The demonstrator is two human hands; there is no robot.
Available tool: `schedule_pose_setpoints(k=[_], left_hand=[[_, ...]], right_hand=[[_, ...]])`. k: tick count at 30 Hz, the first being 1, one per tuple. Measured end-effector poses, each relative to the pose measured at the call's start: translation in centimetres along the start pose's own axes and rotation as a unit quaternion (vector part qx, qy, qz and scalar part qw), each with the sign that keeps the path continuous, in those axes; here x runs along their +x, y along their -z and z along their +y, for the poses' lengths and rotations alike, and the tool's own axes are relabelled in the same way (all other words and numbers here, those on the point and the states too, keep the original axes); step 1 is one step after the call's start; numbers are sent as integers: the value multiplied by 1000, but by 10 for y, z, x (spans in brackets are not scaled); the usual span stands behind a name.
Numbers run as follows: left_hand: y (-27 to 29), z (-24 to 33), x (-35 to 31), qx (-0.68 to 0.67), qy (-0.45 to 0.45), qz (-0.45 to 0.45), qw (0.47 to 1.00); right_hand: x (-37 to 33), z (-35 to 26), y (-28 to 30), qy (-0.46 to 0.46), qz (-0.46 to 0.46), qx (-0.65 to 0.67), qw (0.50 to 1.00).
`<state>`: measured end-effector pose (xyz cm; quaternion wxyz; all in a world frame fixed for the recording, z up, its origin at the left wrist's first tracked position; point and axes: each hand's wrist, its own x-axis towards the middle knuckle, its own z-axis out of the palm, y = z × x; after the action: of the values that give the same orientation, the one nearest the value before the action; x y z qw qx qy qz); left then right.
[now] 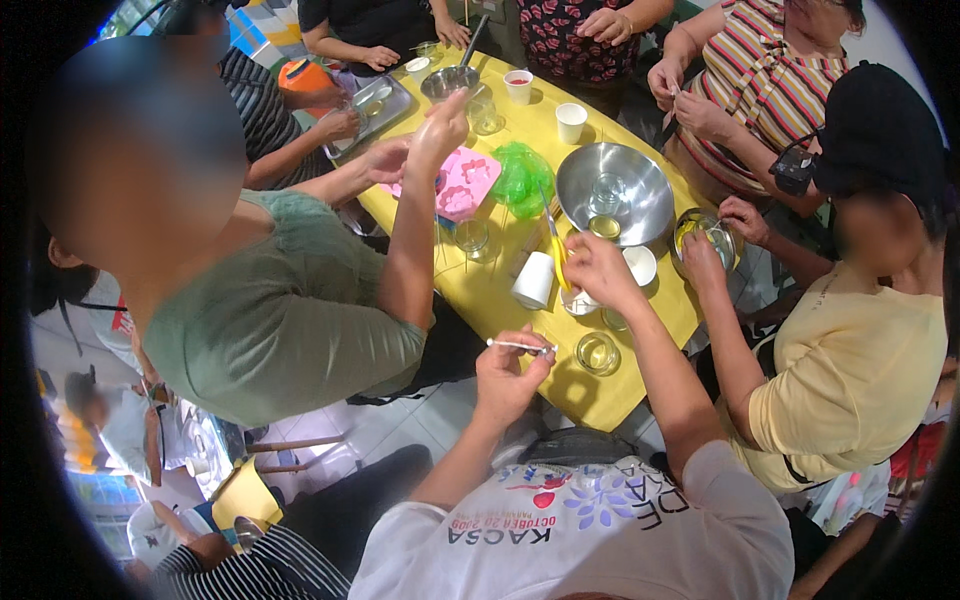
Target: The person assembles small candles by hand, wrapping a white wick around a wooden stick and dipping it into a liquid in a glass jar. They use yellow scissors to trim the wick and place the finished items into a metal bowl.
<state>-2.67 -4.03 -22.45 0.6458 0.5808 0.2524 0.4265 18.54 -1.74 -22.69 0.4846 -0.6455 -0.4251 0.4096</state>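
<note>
**Wick pinched over the table's edge, scissors at the other hand**

Our left hand (510, 385) is closed to a narrow pinch on a white wick (515, 345), which lies roughly crosswise over the fingertips. That hand hangs just outside the left edge of the yellow-covered table (675, 300), with floor tiles (425, 435) in view beneath it.

Our right hand (603, 270) reaches well in over the table, its fingers bent beside the yellow handles of the scissors (558, 250); we cannot tell whether it grips them. The blades point away from us.

Room around the right hand is tight: a tipped white paper cup (533, 282) sits to its left, a white bowl-like cup (640, 265) is just right of the wrist, and a steel bowl (645, 190) is beyond it. A glass jar (598, 355) stands nearer us, right of the left hand, by the table's narrow end. Between that jar and the left hand we see yellow cover, and another strip runs right of our right forearm to the table's right edge.
</note>
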Motion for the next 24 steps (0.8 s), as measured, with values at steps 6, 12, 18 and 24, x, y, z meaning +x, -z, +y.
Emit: schedule_pose_setpoints(k=[6, 12, 18, 24], left_hand=[[7, -8, -16, 41, 96, 14, 994], [34, -24, -27, -15, 170, 30, 985], [58, -37, -28, -36, 227, 56, 972], [56, -39, -19, -36, 210, 30, 976]], right_hand=[[145, -1, -20, -30, 64, -209, 975], [256, 51, -25, -38, 142, -353, 924], [293, 69, -40, -11, 184, -346, 920], [294, 73, -42, -15, 147, -360, 921]])
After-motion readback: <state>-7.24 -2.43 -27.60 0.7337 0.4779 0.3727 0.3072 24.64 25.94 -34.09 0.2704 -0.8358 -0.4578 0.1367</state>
